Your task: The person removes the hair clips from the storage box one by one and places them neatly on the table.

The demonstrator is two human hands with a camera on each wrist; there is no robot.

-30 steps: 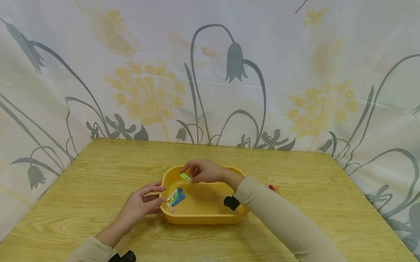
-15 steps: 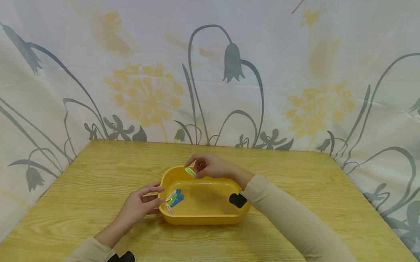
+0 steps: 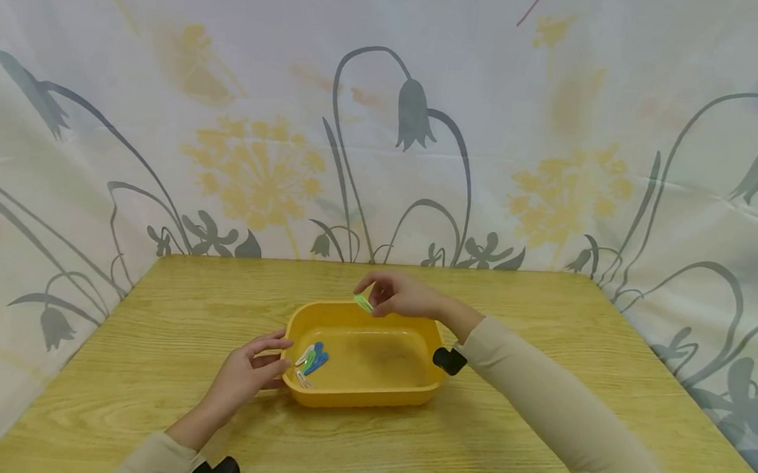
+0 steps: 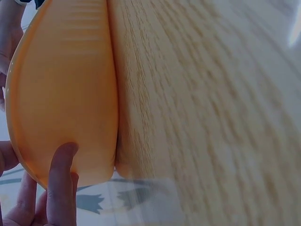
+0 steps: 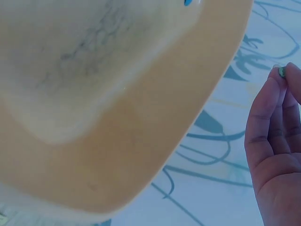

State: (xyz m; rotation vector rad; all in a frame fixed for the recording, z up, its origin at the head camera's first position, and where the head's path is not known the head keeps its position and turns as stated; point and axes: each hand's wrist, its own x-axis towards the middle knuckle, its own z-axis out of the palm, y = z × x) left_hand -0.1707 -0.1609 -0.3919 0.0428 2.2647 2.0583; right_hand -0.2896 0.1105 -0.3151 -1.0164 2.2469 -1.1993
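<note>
A yellow plastic tub stands on the table, its long side facing me. My left hand grips its left end, fingers on the outer wall and at the rim, as the left wrist view also shows. Over the far rim, my right hand pinches a small light-green clip between thumb and fingertips. Just an edge of that clip shows in the right wrist view. Several small clips, blue, green and pale, lie in the tub's left end.
Wood-grain table surrounds the tub. Behind it hangs a pale cloth printed with grey and yellow flowers. The right sleeve crosses the table at the right, close to the tub's right end.
My right hand has moved up and to the right with the green clip, toward the far rim. An orange-red item beside the right sleeve is now out of sight. The left hand keeps its grip.
</note>
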